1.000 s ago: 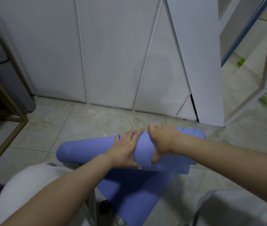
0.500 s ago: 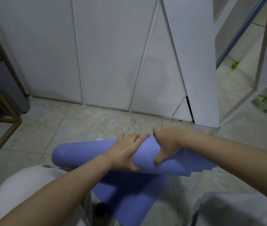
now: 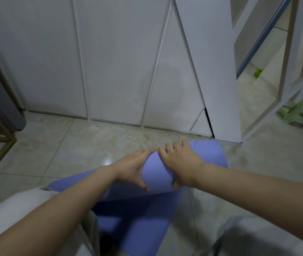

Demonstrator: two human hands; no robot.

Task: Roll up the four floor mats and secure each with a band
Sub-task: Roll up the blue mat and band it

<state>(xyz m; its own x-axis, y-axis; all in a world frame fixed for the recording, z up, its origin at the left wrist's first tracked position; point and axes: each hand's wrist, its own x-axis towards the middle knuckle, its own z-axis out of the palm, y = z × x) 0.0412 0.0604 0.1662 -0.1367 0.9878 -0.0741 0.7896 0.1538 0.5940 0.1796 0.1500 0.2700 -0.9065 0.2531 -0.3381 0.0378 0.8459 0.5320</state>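
Purple mat (image 3: 156, 174), half rolled, lies on the tiled floor (image 3: 84, 145) at six o'clock from the white cupboard doors (image 3: 121, 61), left hand (image 3: 131, 169) and right hand (image 3: 181, 163) both clamped round it, side by side.

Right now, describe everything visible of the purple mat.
The purple mat is plain lavender-blue, matte and soft-looking, perhaps foam. Part of it is rolled into a thick tube lying crosswise on the tiled floor; an unrolled tail runs back toward the person's knees. The left hand and right hand grip the roll side by side, fingers over the top, thumbs on the near side. Its right end lies close to the white panel base. No band is visible.
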